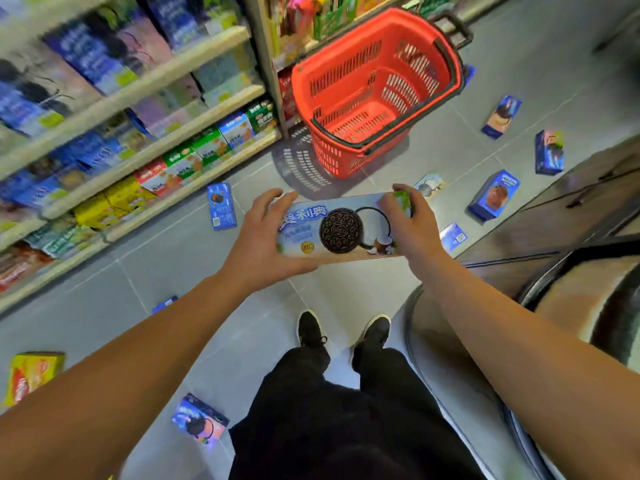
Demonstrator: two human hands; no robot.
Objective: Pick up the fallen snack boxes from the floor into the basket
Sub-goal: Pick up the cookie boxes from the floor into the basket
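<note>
A long pale blue cookie box (341, 228) with a dark sandwich cookie printed on it is held flat in front of me at waist height. My left hand (259, 237) grips its left end and my right hand (407, 223) grips its right end. Just beyond it the red basket (446, 88) stands on the grey floor, with no box visible inside. Several blue snack boxes lie on the floor: one (221, 206) by the shelf, one (493, 194) at the right, one (199, 419) near my feet. A yellow box (31, 375) lies at the far left.
Stocked shelves (145, 140) run along the left side of the aisle. A dark curved counter or display (571, 237) borders the right. More blue boxes (549, 152) lie past the basket on the right. My shoes (343, 332) stand on the tiles between them.
</note>
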